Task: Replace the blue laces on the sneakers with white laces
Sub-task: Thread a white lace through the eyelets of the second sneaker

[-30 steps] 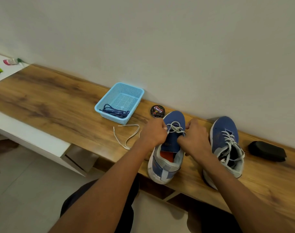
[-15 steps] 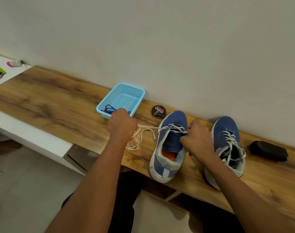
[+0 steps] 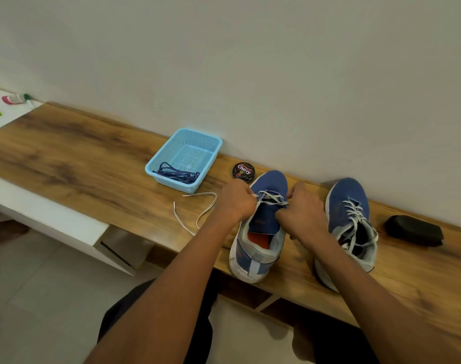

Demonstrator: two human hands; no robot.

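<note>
A wooden worktop (image 3: 74, 164) is running along a pale wall. Beside the blue basket (image 3: 184, 160) holding blue laces (image 3: 177, 174), both hands are working the left sneaker (image 3: 260, 227): left hand (image 3: 236, 203) and right hand (image 3: 304, 212), fingers curled, are pinching its white lace (image 3: 272, 198).

Two blue mesh sneakers toes-to-wall on wooden table (image 3: 66, 164): left sneaker (image 3: 260, 232) partly threaded with white lace (image 3: 197, 214) trailing left onto the wood, right sneaker (image 3: 350, 227) fully white-laced, removed dark blue laces (image 3: 176, 174) heaped in light-blue plastic basket (image 3: 213, 143).
</note>
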